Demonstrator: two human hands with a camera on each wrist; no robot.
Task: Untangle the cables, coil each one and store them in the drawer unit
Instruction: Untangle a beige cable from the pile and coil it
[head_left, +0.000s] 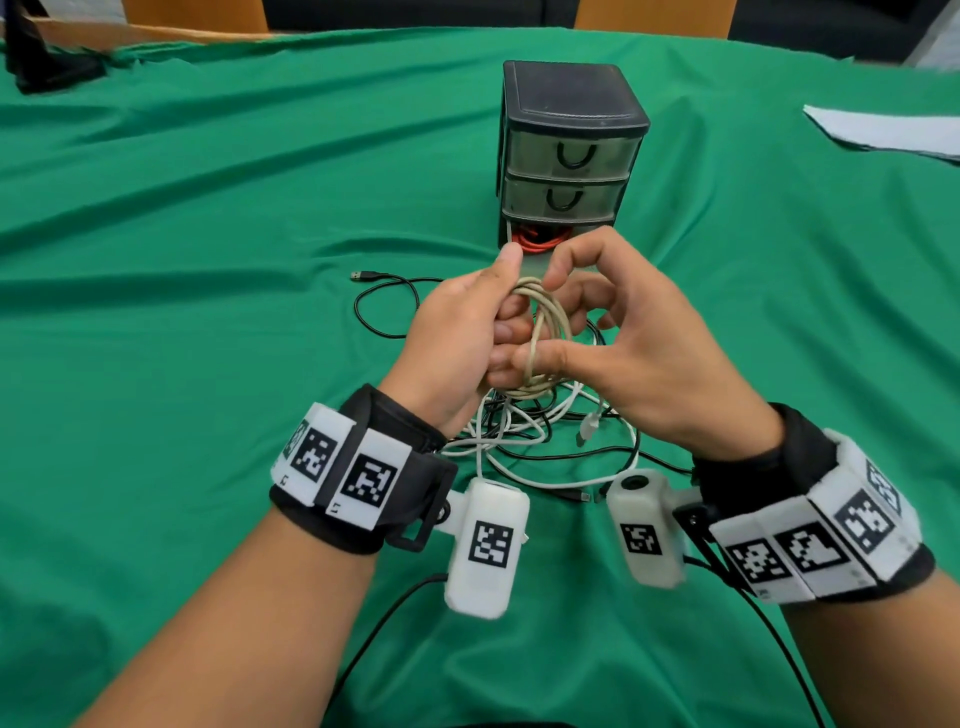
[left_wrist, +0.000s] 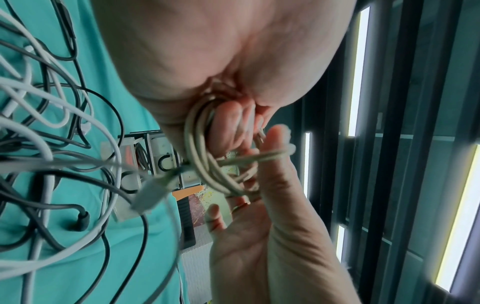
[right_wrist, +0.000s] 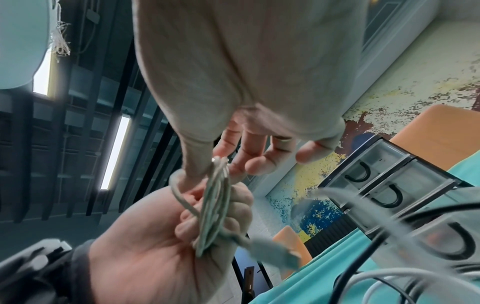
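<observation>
The beige cable (head_left: 540, 338) is already wound into a small hank of several loops, held up in the air in front of the drawer unit (head_left: 569, 156), above the rest of the tangle. It looks light and limp, a soft cord with a little spring in it, so I would guess the loops will fan open the moment the grip slackens. The sensible place to hold it is across the whole bundle, where all the turns can be squeezed together, rather than by its loose plug end, which dangles below.

The left hand (head_left: 457, 332) has its fingers (right_wrist: 187, 226) curled round one side of the hank, thumb up along the top, so the coil sits inside that fist. The right hand (head_left: 639, 353) is much looser: its thumb presses a strand near the bottom of the coil, and the forefinger bends over the top, while the other fingers stay spread behind it. It looks to be wrapping the tail around the bundle, though I can't be sure.

Below the hands, nearer the person than the drawer unit, white cables (head_left: 524, 431) and black cables (head_left: 384, 306) lie knotted together on the green bench (head_left: 208, 260). The unit's bottom drawer stands open with an orange cable (head_left: 537, 240) inside.
</observation>
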